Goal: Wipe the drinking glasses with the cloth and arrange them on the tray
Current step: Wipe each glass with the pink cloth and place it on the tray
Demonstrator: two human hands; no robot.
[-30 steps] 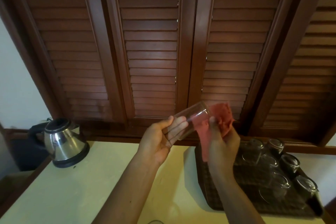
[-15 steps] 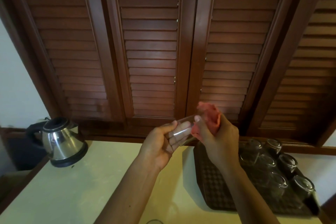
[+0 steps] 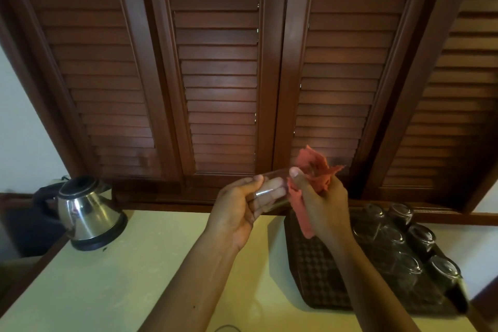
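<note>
My left hand (image 3: 237, 213) grips a clear drinking glass (image 3: 269, 191), lying on its side above the counter with its mouth toward the right. My right hand (image 3: 320, 205) holds a pink cloth (image 3: 315, 170) bunched against the mouth of the glass, thumb on top; one end of the cloth hangs down under the hand. A dark woven tray (image 3: 318, 277) lies on the counter at the right. Several clear glasses (image 3: 396, 240) stand upside down on its right half.
A steel electric kettle (image 3: 86, 213) stands at the back left of the pale yellow counter (image 3: 134, 277). Brown louvred shutters (image 3: 223, 75) fill the wall behind. The rim of another glass (image 3: 226, 328) shows at the bottom edge.
The glass has tipped from slanting upward to lying nearly level. My right hand has slid the cloth closer along it and bunched it at the mouth. The view has shifted slightly.
</note>
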